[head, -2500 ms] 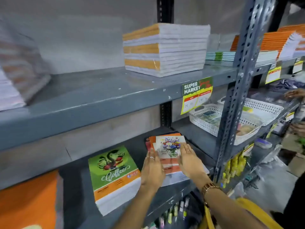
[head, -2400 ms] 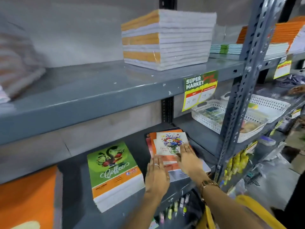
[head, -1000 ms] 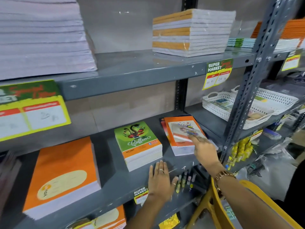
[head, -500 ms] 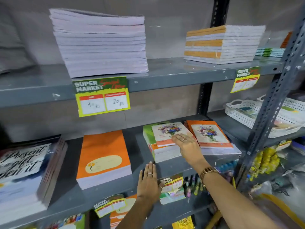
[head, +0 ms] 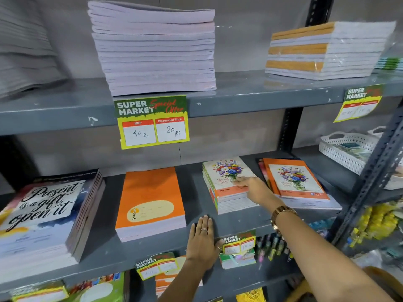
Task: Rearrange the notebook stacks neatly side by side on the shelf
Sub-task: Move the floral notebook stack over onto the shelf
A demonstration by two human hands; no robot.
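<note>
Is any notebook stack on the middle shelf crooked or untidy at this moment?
Yes. The right-hand stack, topped by an orange floral notebook, is fanned: red covers stick out at its left edge and pale ones at the front. The floral stack under the right hand sits turned. The plain orange stack looks squared.

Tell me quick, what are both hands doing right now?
Left hand: open, lying flat on the grey metal shelf, holding nothing.
Right hand: open, fingers resting on the flower-cover notebook stack, not gripping it.
</note>
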